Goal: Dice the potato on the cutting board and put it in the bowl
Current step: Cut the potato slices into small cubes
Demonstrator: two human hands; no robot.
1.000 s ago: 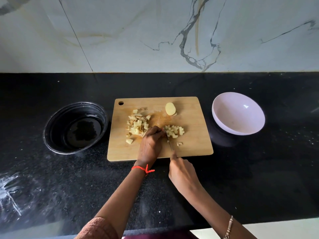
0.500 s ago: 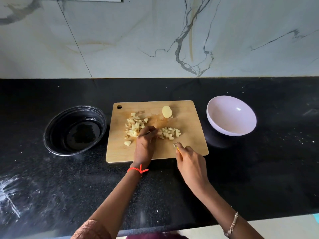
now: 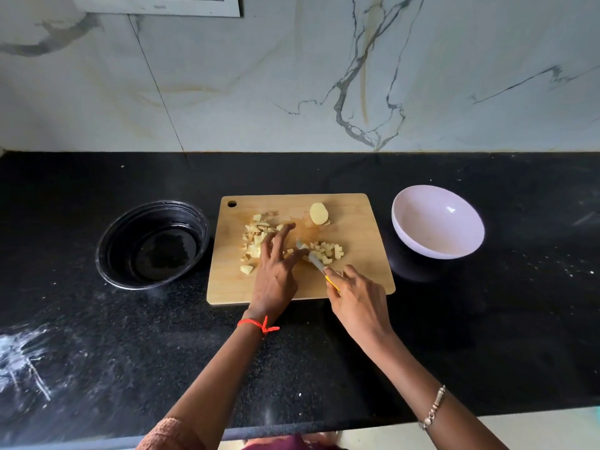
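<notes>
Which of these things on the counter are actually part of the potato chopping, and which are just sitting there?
In use:
cutting board
diced potato
uncut potato piece
knife, in the right hand
left hand, open over the dice
white bowl, empty so far

Just there:
black bowl
red wrist thread
bracelet
wall switch plate

Lighting: soft, even daylight. Glare: small highlight inside white bowl (image 3: pixel 437 222); sheen on counter (image 3: pixel 97 336) left of it. Edges: wide-angle bowing. Focus: fairly sharp.
</notes>
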